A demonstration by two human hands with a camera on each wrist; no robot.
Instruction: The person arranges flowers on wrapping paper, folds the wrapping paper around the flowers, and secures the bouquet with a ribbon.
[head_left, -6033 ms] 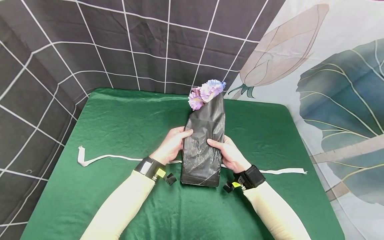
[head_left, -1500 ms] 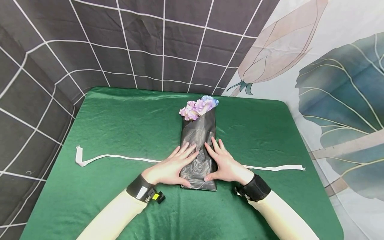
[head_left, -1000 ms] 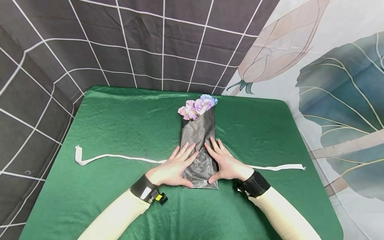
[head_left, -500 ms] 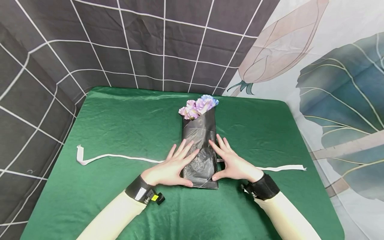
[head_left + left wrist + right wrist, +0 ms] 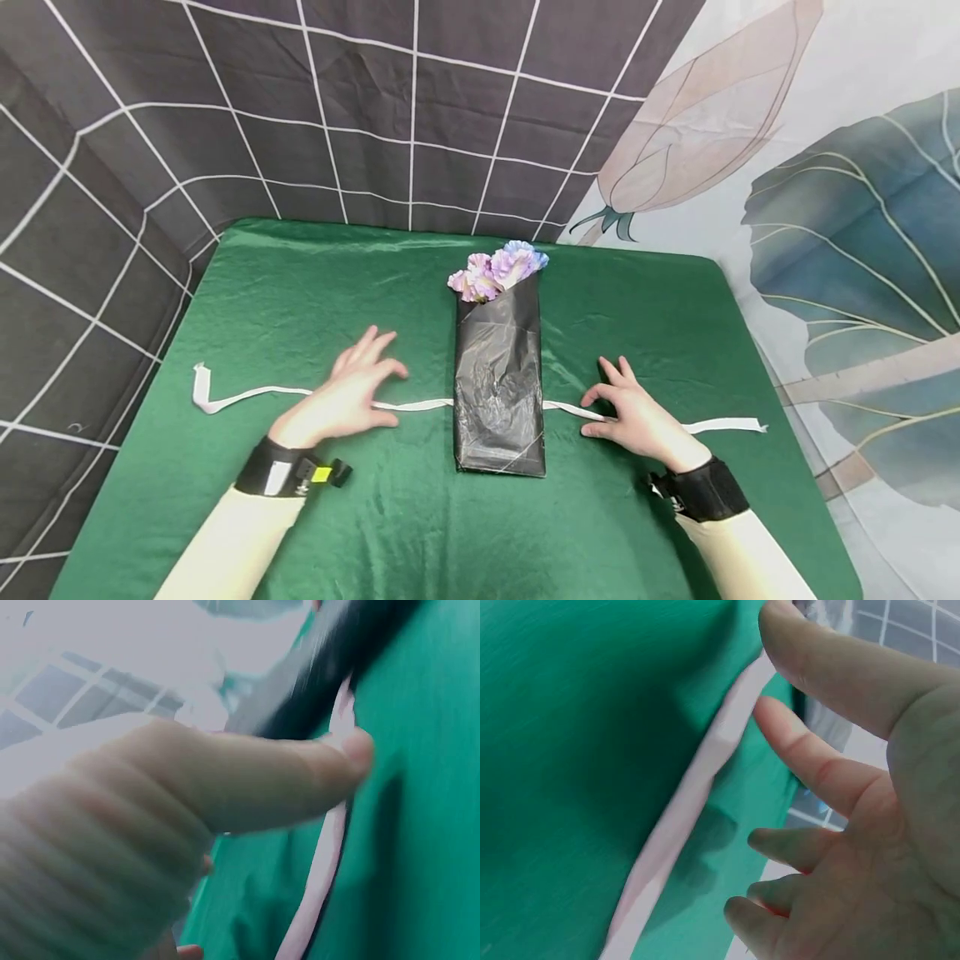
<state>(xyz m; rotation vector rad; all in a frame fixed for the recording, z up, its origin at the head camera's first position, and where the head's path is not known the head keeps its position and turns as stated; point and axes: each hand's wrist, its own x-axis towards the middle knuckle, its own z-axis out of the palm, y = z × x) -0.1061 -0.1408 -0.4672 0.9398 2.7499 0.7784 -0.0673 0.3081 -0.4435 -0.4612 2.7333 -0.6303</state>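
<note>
A bouquet in black wrapping [image 5: 498, 383] lies flat at the middle of the green cloth [image 5: 315, 292], its purple and blue flowers [image 5: 498, 271] pointing away from me. A white ribbon [image 5: 255, 392] runs across the cloth under the wrapping. My left hand [image 5: 378, 387] hovers left of the wrapping with fingers spread, its thumb [image 5: 300, 776] just over the ribbon [image 5: 322, 862]. My right hand [image 5: 600, 404] is to the right of the wrapping, fingers loosely spread above the ribbon [image 5: 682, 825]. Neither hand holds anything.
The ribbon's ends lie near the left edge [image 5: 201, 393] and the right edge [image 5: 753, 427] of the table. A dark grid-patterned backdrop [image 5: 225, 125] and a floral-printed sheet [image 5: 825, 208] stand behind and to the right.
Both hands have lifted off the black wrapping and moved outward, the left to the left and the right to the right, over the ribbon. The bouquet stays flat on the cloth.
</note>
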